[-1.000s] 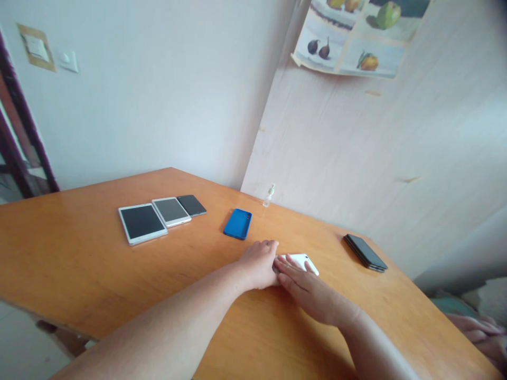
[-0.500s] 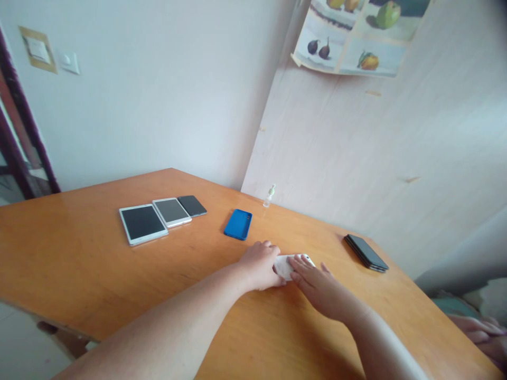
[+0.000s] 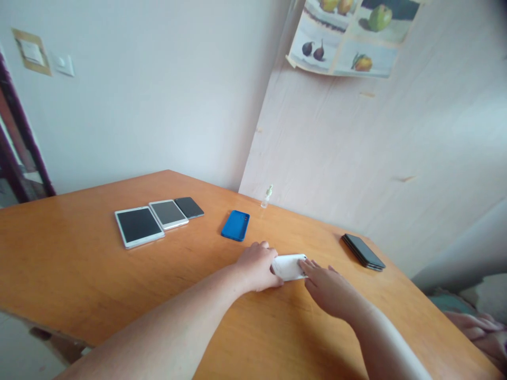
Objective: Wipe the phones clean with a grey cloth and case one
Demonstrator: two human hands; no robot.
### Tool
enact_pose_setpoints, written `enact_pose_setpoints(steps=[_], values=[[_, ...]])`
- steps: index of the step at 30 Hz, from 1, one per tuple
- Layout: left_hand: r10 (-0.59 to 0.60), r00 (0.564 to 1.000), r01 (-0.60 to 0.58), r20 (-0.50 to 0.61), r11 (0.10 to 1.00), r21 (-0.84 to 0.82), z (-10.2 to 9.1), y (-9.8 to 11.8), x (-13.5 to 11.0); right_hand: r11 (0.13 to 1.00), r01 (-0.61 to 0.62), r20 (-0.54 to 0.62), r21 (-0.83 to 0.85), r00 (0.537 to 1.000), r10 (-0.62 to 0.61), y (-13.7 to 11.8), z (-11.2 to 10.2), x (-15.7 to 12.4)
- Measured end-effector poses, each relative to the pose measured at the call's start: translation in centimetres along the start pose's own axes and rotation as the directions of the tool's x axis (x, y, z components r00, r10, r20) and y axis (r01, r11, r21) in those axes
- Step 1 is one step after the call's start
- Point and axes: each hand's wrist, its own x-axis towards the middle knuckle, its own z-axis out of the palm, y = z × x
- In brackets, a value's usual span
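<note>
A white phone (image 3: 288,267) lies face down on the wooden table in front of me, a dark camera spot near its right end partly covered by fingers. My left hand (image 3: 261,266) is closed around the phone's left end, thumb at the near edge and fingers at the far edge. Stretched-out fingers of my right hand (image 3: 322,282) rest flat on the phone's right end. Whether anything thin lies under those fingertips, I cannot tell. Just beyond my left hand is a blue phone case (image 3: 235,226), open side up.
On the left lie a large white tablet (image 3: 139,227), a smaller white tablet (image 3: 169,214) and a dark phone (image 3: 189,207) in a row. A clear pump bottle (image 3: 266,197) stands by the wall. Stacked dark phones (image 3: 363,252) sit near the table's right edge.
My right hand has slid right along the phone, uncovering more of its white back. My left hand keeps its hold. The whole view has shifted slightly.
</note>
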Motion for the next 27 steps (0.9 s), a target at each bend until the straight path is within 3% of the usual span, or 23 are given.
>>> enact_pose_setpoints(steps=[2, 3, 6, 8, 10, 12, 15, 17, 21, 23, 27], values=[[-0.003, 1.000, 0.003, 0.003, 1.000, 0.005, 0.0, 0.0, 0.0, 0.999, -0.042, -0.016, -0.034, 0.999, 0.041, -0.1, -0.1, 0.0], [-0.007, 1.000, 0.007, 0.005, 1.000, 0.007, -0.1, 0.0, 0.0, 1.000, -0.006, -0.022, -0.030, 1.000, 0.005, -0.5, -0.3, -0.2], [-0.015, 1.000, 0.015, 0.005, 1.000, 0.015, -0.2, 0.1, -0.1, 0.976, 0.212, -0.033, 0.050, 0.977, -0.211, -2.4, -0.9, -1.2], [-0.015, 1.000, 0.015, 0.009, 1.000, 0.023, -0.2, 0.1, -0.1, 0.950, 0.294, -0.031, 0.103, 0.956, -0.293, -2.7, -1.0, -1.4], [-0.016, 1.000, 0.016, 0.014, 1.000, 0.021, -0.2, 0.1, -0.1, 0.967, 0.236, -0.024, 0.094, 0.972, -0.235, -1.9, -0.7, -1.1], [-0.016, 1.000, 0.015, 0.017, 1.000, 0.012, -0.2, 0.1, -0.1, 0.996, 0.090, -0.017, 0.028, 0.996, -0.090, -0.5, -0.3, -0.5], [-0.016, 1.000, 0.016, 0.011, 1.000, 0.001, -0.1, 0.0, -0.1, 0.996, -0.053, -0.020, -0.070, 0.998, 0.051, 0.3, -0.1, 0.1], [-0.018, 1.000, 0.018, 0.004, 1.000, -0.002, -0.1, 0.1, -0.1, 0.998, 0.010, -0.025, -0.055, 1.000, -0.011, -0.7, -0.5, -0.3], [-0.012, 1.000, 0.012, 0.005, 1.000, 0.012, -0.1, 0.1, -0.1, 0.959, 0.260, -0.035, 0.112, 0.966, -0.257, -3.0, -1.8, -1.7], [-0.015, 1.000, 0.015, 0.009, 1.000, 0.010, -0.1, 0.1, -0.1, 0.966, 0.225, -0.014, 0.126, 0.974, -0.225, -2.6, -2.0, -1.7], [-0.027, 1.000, 0.027, -0.007, 1.000, -0.010, 0.2, 0.0, 0.0, 0.999, -0.036, 0.018, -0.024, 0.999, 0.036, -0.3, -1.6, -0.7]])
